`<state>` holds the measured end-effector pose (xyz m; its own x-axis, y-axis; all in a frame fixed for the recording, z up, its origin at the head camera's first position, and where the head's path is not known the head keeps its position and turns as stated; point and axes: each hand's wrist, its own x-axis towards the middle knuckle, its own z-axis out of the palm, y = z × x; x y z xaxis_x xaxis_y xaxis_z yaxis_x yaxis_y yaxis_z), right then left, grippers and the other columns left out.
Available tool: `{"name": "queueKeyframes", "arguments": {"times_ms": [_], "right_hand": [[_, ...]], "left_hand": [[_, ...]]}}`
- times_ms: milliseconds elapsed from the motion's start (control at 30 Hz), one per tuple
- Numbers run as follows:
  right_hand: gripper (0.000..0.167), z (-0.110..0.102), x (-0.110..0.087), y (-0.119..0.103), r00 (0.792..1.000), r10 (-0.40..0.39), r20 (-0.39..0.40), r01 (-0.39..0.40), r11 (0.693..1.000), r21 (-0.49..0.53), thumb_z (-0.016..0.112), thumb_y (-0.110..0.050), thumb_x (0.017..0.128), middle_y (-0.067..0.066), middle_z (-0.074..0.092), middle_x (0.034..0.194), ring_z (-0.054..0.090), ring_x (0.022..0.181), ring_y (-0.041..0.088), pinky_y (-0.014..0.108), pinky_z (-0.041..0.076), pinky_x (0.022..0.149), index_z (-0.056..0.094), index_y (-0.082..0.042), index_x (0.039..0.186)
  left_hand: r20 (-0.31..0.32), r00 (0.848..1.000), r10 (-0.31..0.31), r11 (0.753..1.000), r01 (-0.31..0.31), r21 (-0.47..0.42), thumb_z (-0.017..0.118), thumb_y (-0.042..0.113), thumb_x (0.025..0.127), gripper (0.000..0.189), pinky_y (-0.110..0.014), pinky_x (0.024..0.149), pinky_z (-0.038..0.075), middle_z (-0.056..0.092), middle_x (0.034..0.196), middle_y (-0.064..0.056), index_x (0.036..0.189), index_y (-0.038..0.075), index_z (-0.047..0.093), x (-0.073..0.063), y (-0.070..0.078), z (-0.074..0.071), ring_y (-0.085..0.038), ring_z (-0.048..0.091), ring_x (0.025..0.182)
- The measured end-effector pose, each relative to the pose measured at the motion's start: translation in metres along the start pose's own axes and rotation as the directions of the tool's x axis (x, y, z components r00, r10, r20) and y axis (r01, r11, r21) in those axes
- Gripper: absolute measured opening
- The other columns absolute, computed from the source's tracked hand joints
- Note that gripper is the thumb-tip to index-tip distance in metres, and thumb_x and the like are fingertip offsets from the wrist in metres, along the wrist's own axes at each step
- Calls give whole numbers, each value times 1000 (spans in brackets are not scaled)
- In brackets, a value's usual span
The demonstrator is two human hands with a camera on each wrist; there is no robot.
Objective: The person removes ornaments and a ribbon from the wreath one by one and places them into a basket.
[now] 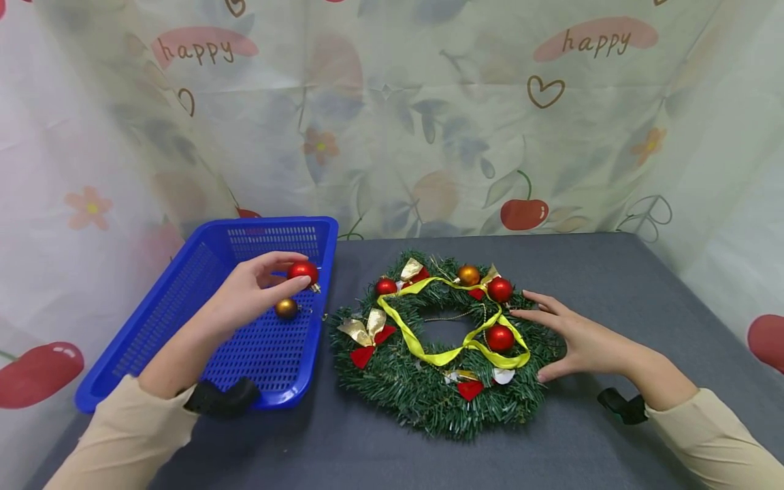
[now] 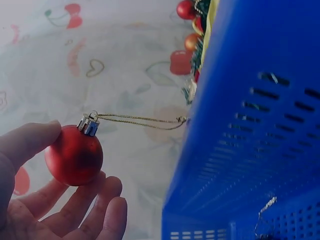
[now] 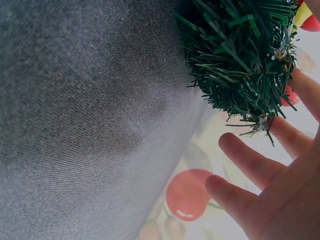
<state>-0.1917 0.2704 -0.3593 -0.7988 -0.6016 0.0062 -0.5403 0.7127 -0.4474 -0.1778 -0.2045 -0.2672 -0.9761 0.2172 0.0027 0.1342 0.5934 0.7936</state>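
My left hand (image 1: 260, 286) pinches a red Christmas bauble (image 1: 303, 273) between thumb and fingers, above the blue basket (image 1: 331, 272). In the left wrist view the bauble (image 2: 74, 156) has a silver cap and a gold string loop that trails toward the basket wall. A green wreath (image 1: 429, 401) lies on the table, carrying red and orange baubles, gold and red bows and a yellow ribbon (image 1: 422, 350). At the wreath's right edge, my right hand (image 1: 582, 340) has its fingers spread. In the right wrist view its fingertips (image 3: 232, 142) are beside the green needles, one appearing to touch them.
A gold bauble (image 1: 286, 309) lies in the basket. Dark grey cloth (image 1: 612, 272) covers the table. Behind and at the sides hangs a printed curtain (image 1: 392, 136) with cherries and flowers. The basket's right rim stands a little left of the wreath.
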Motion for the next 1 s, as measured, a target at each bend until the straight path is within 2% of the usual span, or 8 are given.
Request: {"name": "queueKeyframes", "arguments": {"times_ms": [467,1000], "right_hand": [[92,0,-1,0,1000,-1,-6,1,1000,-2,75,-56,66,18,17,152,31,131,43,58,43,91,38,-21,143],[91,-2,1,-3,1000,-12,5,12,1000,-3,74,-56,67,19,16,152,31,131,44,59,43,90,38,-19,142]], "left_hand": [[-11,1000,-19,999,20,41,58,41,91,53,-52,99,43,52,132,-17,133,12,48,9,-17,-12,-34,57,115],[-2,999,-48,997,48,62,59,38,90,54,-54,98,43,46,138,-19,135,11,45,18,-34,-27,-38,53,119]]}}
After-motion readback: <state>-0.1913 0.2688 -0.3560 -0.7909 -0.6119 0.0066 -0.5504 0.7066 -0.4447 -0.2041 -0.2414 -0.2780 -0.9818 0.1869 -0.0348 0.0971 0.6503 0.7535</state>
